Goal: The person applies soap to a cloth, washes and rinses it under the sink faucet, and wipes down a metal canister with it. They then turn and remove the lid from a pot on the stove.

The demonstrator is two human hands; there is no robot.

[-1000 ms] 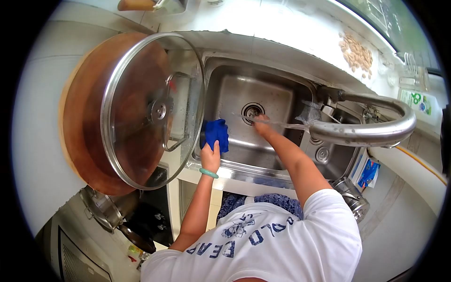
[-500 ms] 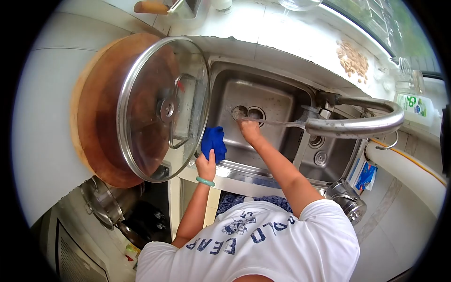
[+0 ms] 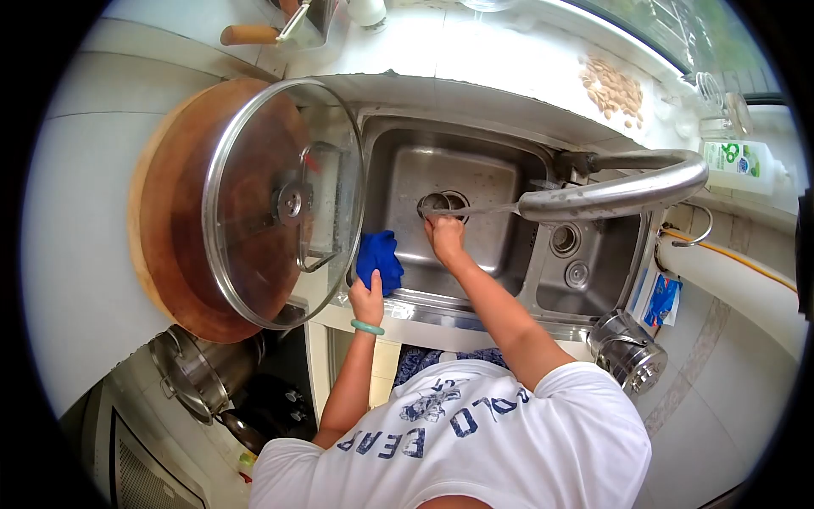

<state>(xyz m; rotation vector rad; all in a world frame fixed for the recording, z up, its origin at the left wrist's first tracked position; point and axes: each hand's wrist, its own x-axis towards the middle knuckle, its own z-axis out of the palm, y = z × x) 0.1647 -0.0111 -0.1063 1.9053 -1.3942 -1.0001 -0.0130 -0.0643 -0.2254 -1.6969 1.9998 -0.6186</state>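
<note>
My left hand (image 3: 366, 297), with a green bangle at the wrist, grips a blue cloth (image 3: 380, 260) at the left front edge of the steel sink (image 3: 500, 254). Over the large basin, my right hand (image 3: 444, 236) has its fingers closed on a small round metal sink strainer (image 3: 435, 202). It is held beside the drain hole (image 3: 459, 204) and partly overlaps it in view. A stream of water from the curved faucet (image 3: 619, 191) runs onto the strainer and my fingertips.
A large glass lid (image 3: 292, 204) stands in front of a round wooden board (image 3: 178, 212), left of the sink. Steel pots (image 3: 191, 373) lie lower left, and a steel container (image 3: 629, 352) sits at right. Shelled nuts (image 3: 612, 92) and a white bottle (image 3: 746, 165) are along the back ledge.
The view has shifted a little, so the sink and lid appear further left. The strainer shows more clearly in my right hand under the water. My left hand still grips the cloth.
</note>
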